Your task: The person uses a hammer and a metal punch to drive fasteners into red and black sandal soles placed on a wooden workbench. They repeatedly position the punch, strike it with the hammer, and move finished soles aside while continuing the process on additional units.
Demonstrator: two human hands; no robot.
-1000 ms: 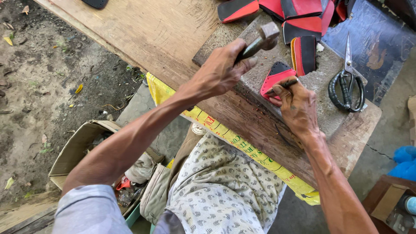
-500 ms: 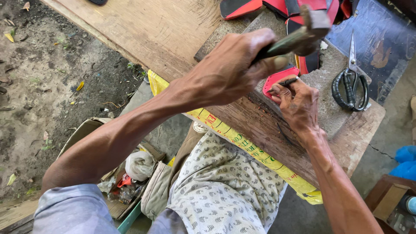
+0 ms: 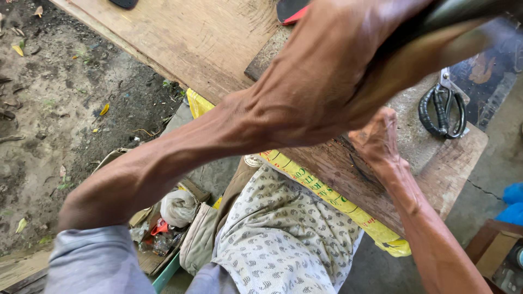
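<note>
The left hand point(image 3: 338, 71), clamped on the hammer point(image 3: 436, 27), has swung up close to the camera since a moment ago, likely cocked for another blow. The right hand point(image 3: 376, 139) stays pressed on the desk point(image 3: 436, 174), fingers pinched together; what they steady is now hidden. Scissors point(image 3: 444, 109) lie nearby.

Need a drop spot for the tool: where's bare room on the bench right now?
Bare plywood sheet at the upper left, above the yellow strip. A bare patch of wood at the block's right corner, below the scissors. Crowded in the middle: left hand raised with the handle, right hand pressed on the block.
</note>
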